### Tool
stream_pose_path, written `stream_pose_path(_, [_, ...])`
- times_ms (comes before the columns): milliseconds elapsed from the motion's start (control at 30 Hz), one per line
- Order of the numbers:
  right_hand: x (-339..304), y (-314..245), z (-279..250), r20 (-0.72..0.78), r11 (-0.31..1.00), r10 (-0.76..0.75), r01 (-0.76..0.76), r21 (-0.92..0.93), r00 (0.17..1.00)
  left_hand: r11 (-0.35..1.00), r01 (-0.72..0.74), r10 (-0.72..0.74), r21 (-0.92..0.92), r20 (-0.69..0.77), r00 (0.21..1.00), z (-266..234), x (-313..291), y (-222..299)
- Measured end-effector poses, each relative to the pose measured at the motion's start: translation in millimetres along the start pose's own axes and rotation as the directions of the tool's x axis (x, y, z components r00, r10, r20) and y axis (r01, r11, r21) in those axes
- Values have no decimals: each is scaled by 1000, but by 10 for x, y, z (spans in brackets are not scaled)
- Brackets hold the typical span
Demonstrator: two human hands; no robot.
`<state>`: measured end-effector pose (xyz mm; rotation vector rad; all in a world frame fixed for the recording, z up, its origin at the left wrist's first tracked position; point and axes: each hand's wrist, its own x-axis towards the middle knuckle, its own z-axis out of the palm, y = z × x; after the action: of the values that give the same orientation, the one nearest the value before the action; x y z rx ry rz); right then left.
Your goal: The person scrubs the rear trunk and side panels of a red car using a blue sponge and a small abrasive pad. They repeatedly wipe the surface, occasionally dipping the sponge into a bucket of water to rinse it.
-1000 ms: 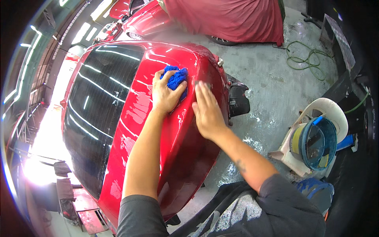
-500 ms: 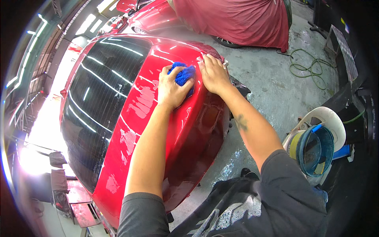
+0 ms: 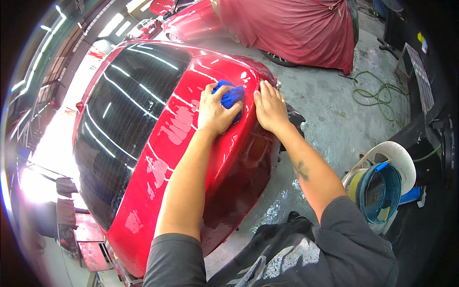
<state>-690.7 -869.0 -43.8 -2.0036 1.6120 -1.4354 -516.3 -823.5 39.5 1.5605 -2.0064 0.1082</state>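
A crumpled blue microfiber cloth (image 3: 232, 95) is gripped in my left hand (image 3: 215, 112), pressed against the glossy red trunk lid of the car (image 3: 217, 155). Its fingers curl around the cloth's left side, with the thumb on the near side. To the right of it, my right hand (image 3: 272, 107) lies with fingers stretched out along the car's rear corner edge and holds nothing. Wet-looking streaks and paler smeared patches (image 3: 179, 126) mark the red paint beside the dark rear window (image 3: 134, 105).
A blue-green bucket (image 3: 377, 191) and a white bucket (image 3: 399, 165) stand on the wet grey floor at right. A green hose (image 3: 382, 95) lies coiled farther back. Beyond is a car under a red cover (image 3: 301, 36). Bright light enters at left.
The car sits slightly lower and farther right in the picture. My right hand has slid a little outward and toward me along the edge. My left hand keeps the cloth on nearly the same spot.
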Motion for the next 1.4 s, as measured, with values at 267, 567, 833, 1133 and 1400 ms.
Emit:
stream_pose_path(267, [38, -70, -49, 83, 998, 58, -59, 2, 995, 1000, 14, -15, 20, 13, 1000, -61, -36, -7])
stream_pose_path(567, [-307, 16, 105, -12, 994, -12, 13, 104, 1000, 1000, -22, 22, -12, -12, 1000, 64, 55, 39])
stream_pose_path(833, [-748, -196, 45, 10, 952, 112, -110, 285, 994, 1000, -11, 11, -10, -10, 1000, 113, 49, -6])
stream_pose_path(1133, [-1639, -379, 39, 18, 921, 91, -91, 378, 996, 998, -23, 24, 53, -21, 999, 134, 1, -58])
stream_pose_path(1400, [-1007, 656, 226, 127, 930, 221, -249, 271, 967, 995, -49, 51, 86, -25, 998, 183, 14, -49])
